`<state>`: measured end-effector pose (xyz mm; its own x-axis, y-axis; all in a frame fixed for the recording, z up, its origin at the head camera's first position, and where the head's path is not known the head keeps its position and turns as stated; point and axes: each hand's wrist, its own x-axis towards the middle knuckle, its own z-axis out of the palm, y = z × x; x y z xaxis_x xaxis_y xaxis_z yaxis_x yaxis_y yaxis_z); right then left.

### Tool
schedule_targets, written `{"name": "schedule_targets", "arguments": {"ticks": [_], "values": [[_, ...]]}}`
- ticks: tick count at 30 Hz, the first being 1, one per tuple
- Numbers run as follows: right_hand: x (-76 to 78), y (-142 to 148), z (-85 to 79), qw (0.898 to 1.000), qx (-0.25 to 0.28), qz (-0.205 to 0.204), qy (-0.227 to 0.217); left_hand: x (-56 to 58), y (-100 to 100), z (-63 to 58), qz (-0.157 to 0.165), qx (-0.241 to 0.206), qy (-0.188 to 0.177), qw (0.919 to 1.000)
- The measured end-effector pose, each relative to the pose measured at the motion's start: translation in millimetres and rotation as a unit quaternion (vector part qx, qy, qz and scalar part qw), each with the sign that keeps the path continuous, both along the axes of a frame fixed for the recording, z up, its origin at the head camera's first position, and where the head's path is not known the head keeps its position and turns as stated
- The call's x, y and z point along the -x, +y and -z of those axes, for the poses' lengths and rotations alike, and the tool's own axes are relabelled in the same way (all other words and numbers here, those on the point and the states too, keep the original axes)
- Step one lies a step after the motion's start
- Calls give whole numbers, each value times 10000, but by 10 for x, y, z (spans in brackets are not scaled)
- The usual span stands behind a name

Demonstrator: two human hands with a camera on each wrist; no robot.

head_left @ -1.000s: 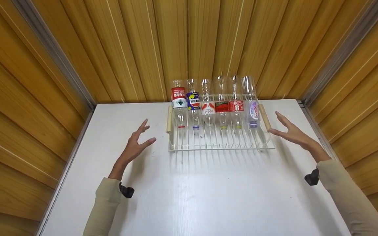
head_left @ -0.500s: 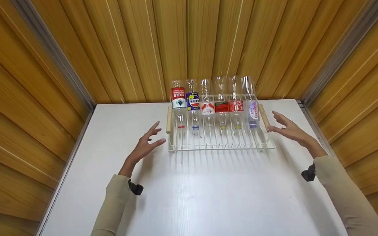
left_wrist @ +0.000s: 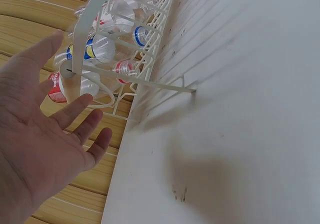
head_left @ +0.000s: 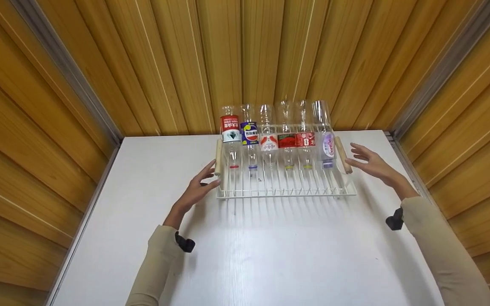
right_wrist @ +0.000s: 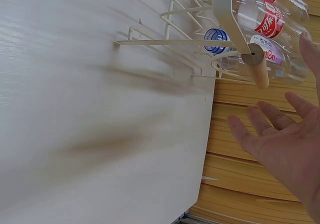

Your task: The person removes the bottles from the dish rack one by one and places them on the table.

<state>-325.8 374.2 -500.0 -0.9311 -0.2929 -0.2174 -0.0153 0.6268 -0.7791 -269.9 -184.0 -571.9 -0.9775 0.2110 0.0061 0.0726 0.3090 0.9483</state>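
Near the far edge of a white table (head_left: 292, 255), before a wood-look wall (head_left: 257, 55): a white wire rack (head_left: 287, 196), with a left handle (head_left: 218, 153) and a right handle (head_left: 342, 153) of pale wood. In the rack, slanted side by side, necks toward the near edge: six clear plastic bottles. From left to right: first bottle (head_left: 230, 127), red-and-white label, upside-down Chinese writing, dark green emblem, red neck ring; second bottle (head_left: 250, 134), deep blue label with yellow patches and a round emblem, blue ring; third bottle (head_left: 269, 142), white label with red shapes, lettering too small to read; fourth bottle (head_left: 287, 140), red label, darker in part, yellow ring; fifth bottle (head_left: 306, 139), red label with white Chinese characters, yellow ring; sixth bottle (head_left: 327, 145), lilac-tinted label, apparently reading 百岁山 and "Ganten", bluish neck.

Left hand (head_left: 196, 190) at the near end of the left handle: fingers parted from thumb, only slightly bent, nothing in grasp; contact impossible to tell. Right hand (head_left: 373, 165) just outside the right handle: fingers loosely spread, thumb tip close to the wood, nothing in grasp; contact likewise uncertain.
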Motion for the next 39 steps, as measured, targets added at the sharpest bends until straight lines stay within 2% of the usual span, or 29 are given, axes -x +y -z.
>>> {"name": "schedule_targets", "arguments": {"ticks": [7,12,17,23,32,39], "values": [[153,-74,3,9998,210,30,39,-4,20,93,68,-101,-38,9999],[310,-126,11,9998,197,80,-45,-38,21,146,110,-122,-217,9996],[491,-207,-19,9997,130,141,-127,-45,36,144,128,-94,-336,9993],[634,-324,-82,9997,-21,168,-177,2,53,125,230,-125,-446,9987],[803,-469,-114,9993,-204,178,-256,73,48,123,316,-47,-496,9983],[872,-514,-38,9986,-457,2,-254,83,1,130,371,-117,-456,9982]]}}
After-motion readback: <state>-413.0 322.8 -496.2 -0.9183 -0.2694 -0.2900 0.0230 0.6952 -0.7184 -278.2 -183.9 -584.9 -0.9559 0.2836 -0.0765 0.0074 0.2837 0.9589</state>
